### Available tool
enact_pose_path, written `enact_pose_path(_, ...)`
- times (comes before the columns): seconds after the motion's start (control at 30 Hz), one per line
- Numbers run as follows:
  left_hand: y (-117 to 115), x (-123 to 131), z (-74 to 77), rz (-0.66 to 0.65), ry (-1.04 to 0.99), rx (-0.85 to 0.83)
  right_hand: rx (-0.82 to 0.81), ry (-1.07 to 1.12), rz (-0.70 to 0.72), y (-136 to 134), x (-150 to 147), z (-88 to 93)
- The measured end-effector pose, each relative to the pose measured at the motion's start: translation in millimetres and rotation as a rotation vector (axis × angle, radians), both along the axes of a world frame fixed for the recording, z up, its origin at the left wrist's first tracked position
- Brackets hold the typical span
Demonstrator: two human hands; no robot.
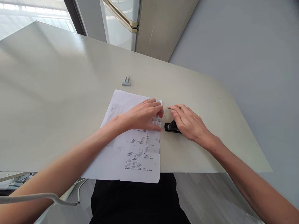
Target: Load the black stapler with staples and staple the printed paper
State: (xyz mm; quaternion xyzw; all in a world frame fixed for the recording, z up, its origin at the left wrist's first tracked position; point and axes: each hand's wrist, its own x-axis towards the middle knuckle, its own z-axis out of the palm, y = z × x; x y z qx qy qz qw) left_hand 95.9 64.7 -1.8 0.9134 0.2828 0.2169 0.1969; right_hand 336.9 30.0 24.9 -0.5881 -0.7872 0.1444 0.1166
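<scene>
Printed sheets of paper (pixel 140 157), stacked with edges slightly out of line, lie at the front of the table and overhang its near edge. Across their right edge rests my left hand (pixel 149 113), open, its thumb apart from the bent fingers. A black stapler (pixel 171 127) lies just right of the sheets, without touching them. My right hand (pixel 187 121) is over the stapler's right part and hides it; the fingers are stretched out to the left, open. Whether the palm presses on the stapler cannot be seen.
Two grey strips of staples (pixel 126 82) lie on the white table (pixel 70 71) beyond the sheets. A fridge (pixel 121 18) stands behind the far edge, and a grey wall (pixel 245 46) borders the right side. A pale cable (pixel 42 196) crosses the lower left.
</scene>
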Motion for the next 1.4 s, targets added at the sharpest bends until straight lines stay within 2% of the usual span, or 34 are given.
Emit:
enact_pose_path(0.23, 2.1, -6.1, 8.1, 0.057, -0.026, -0.021, -0.053, -0.071, -0.037, -2.1, -3.3, 3.1)
enact_pose_path(0.33, 3.2, -11.6, 8.1, 0.109, -0.03, -0.031, -0.055, -0.029, -0.027, -1.5, -2.8, 4.4)
enact_pose_path(0.43, 1.3, -22.7, 2.4, 0.189, -0.021, 0.009, -0.074, 0.049, -0.003, -0.3, 1.5, 6.3)
enact_pose_path(0.6, -7.9, -36.8, -16.0, 0.294, 0.033, 0.094, -0.123, 0.193, 0.057, -1.3, 11.6, 9.5)
enact_pose_path(0.73, -15.4, -27.3, -25.1, 0.356, 0.085, 0.08, -0.137, 0.18, 0.044, -5.0, 14.0, 10.2)
enact_pose_path(0.93, -19.8, -7.3, -28.6, 0.384, 0.075, 0.058, -0.141, 0.17, 0.085, -5.1, 14.5, 9.4)
enact_pose_path(1.17, -17.9, -21.5, -26.6, 0.35, 0.042, 0.075, -0.158, 0.17, 0.067, -4.7, 19.9, 8.4)
enact_pose_path(1.27, -10.2, -18.7, -21.4, 0.446, 0.042, 0.061, -0.167, 0.173, 0.057, -6.2, 18.3, 9.5)
enact_pose_path(1.4, 5.3, 3.0, -20.1, 0.626, 0.077, 0.076, -0.197, 0.172, 0.046, -7.7, 15.5, 12.6)
